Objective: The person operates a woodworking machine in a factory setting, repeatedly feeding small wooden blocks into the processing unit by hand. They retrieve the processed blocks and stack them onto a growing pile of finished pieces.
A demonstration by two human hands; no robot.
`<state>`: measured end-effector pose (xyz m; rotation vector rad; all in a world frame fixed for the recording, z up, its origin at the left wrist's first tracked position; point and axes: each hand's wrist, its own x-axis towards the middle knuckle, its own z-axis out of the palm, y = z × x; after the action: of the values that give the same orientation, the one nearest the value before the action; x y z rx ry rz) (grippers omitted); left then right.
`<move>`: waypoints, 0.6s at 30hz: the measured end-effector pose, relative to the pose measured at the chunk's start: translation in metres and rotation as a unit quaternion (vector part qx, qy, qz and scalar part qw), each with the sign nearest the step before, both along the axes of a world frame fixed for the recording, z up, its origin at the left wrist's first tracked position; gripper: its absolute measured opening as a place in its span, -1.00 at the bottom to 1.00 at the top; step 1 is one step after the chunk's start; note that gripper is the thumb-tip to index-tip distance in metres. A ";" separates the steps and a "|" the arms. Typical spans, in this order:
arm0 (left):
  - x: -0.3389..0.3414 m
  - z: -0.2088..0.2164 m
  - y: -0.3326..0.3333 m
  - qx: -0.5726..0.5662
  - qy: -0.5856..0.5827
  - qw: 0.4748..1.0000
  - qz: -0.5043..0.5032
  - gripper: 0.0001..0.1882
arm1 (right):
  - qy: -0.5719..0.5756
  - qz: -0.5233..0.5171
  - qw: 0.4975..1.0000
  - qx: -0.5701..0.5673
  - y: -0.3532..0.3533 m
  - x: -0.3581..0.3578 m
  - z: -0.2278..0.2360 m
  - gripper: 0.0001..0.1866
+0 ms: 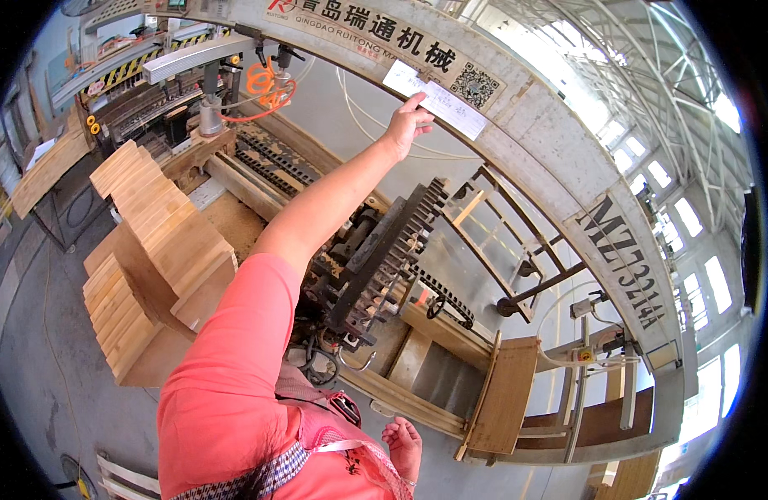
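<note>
"Left to right, what shows?"

"Stacked wooden boards [163, 221], then the left hand [407, 129], index finger extended, others loosely curled, pinching nothing visible, its fingertip touching the white paper slips [455, 112] on the machine's beam [538, 137]."

"How is that touch best done?"

"I'd use light, flat pressure, so neither slip creases or slides."

"What's unclear?"

"Whether the right hand [405, 448], low down and half curled, holds anything: I cannot tell. The slips' writing is too faint."
</note>
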<state>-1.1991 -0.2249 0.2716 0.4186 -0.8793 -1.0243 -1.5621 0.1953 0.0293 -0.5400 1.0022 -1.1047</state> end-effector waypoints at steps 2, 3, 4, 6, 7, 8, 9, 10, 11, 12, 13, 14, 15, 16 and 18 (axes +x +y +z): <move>-0.001 0.000 0.000 -0.003 0.000 1.000 0.002 -0.28 | -0.007 -0.004 1.000 -0.001 0.001 0.001 0.000 -0.77; -0.001 -0.001 -0.001 0.000 0.001 1.000 0.002 -0.28 | -0.011 -0.006 1.000 -0.001 0.002 0.002 -0.001 -0.78; 0.000 -0.001 -0.002 0.003 0.001 1.000 0.001 -0.28 | -0.008 -0.006 1.000 -0.001 0.002 0.002 0.000 -0.78; 0.001 -0.002 -0.004 0.008 0.003 1.000 -0.002 -0.29 | -0.003 -0.006 1.000 0.000 0.003 0.003 0.000 -0.78; 0.001 -0.002 -0.005 0.009 0.004 1.000 -0.004 -0.29 | -0.004 -0.007 1.000 -0.001 0.004 0.004 0.000 -0.78; 0.001 -0.003 -0.005 0.011 0.005 1.000 -0.006 -0.29 | -0.005 -0.008 1.000 -0.002 0.005 0.005 0.001 -0.78; 0.001 -0.003 -0.005 0.009 0.005 1.000 -0.002 -0.29 | -0.005 -0.008 1.000 -0.004 0.005 0.006 0.002 -0.78; 0.001 -0.003 -0.005 0.007 0.005 1.000 0.002 -0.29 | -0.005 -0.007 1.000 -0.004 0.006 0.006 0.002 -0.77; 0.001 -0.003 -0.006 0.005 0.005 1.000 0.006 -0.29 | -0.006 -0.006 1.000 -0.004 0.005 0.007 0.002 -0.77; 0.001 -0.003 -0.005 0.005 0.005 1.000 0.006 -0.29 | -0.006 -0.006 1.000 -0.005 0.006 0.007 0.001 -0.77; 0.000 -0.003 -0.005 0.005 0.005 1.000 0.006 -0.29 | -0.004 -0.005 1.000 -0.006 0.006 0.007 0.001 -0.77; 0.000 -0.002 -0.004 0.006 0.005 1.000 0.006 -0.29 | -0.003 -0.004 1.000 -0.007 0.006 0.007 0.001 -0.77; 0.000 -0.003 -0.004 0.007 0.004 1.000 0.006 -0.29 | -0.003 -0.002 1.000 -0.007 0.006 0.008 0.000 -0.77; 0.001 -0.003 -0.005 0.008 0.002 1.000 0.006 -0.29 | 0.001 -0.002 1.000 -0.006 0.006 0.008 0.001 -0.77; 0.000 -0.003 -0.005 0.009 0.002 1.000 0.003 -0.29 | 0.012 -0.003 1.000 -0.005 0.007 0.009 0.003 -0.77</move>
<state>-1.1992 -0.2295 0.2684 0.4341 -0.8646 -1.0289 -1.5530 0.2022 0.0318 -0.5587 1.0197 -1.1116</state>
